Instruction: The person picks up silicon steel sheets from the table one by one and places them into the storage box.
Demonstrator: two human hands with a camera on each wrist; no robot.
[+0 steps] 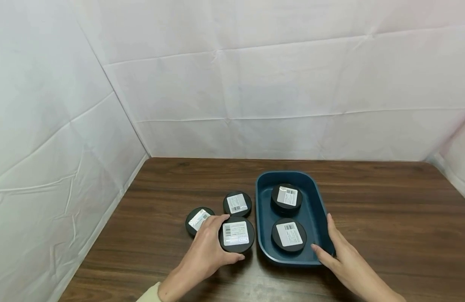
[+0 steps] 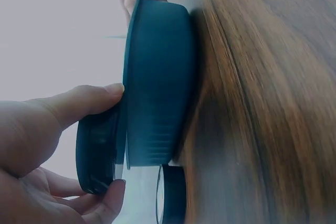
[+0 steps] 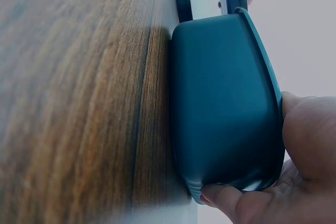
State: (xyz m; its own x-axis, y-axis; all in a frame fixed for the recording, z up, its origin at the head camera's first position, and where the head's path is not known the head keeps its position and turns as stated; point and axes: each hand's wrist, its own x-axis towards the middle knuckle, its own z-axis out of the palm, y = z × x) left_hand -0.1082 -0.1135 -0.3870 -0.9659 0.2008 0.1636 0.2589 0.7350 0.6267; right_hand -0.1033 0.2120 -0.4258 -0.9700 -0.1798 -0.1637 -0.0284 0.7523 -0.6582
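My left hand [image 1: 207,248] grips a round black tin [image 1: 237,248] with a white barcode label by its sides, thumb and fingers on opposite edges. The left wrist view shows this tin [image 2: 96,150] raised off the table, level with the rim of a blue tray [image 2: 157,72]. Around the right side of the tray [image 1: 319,205], near its front corner, my right hand [image 1: 347,262] holds the wall, thumb over the rim and fingers outside. Inside the tray lie a back tin [image 1: 287,209], which looks stacked on another, and a front tin [image 1: 289,248].
Two more labelled black tins lie on the wooden table [image 1: 387,218]: one [image 1: 229,212] behind the held tin, another [image 1: 190,218] beside my left fingers. White cloth [image 1: 274,84] hangs behind the table and at both sides.
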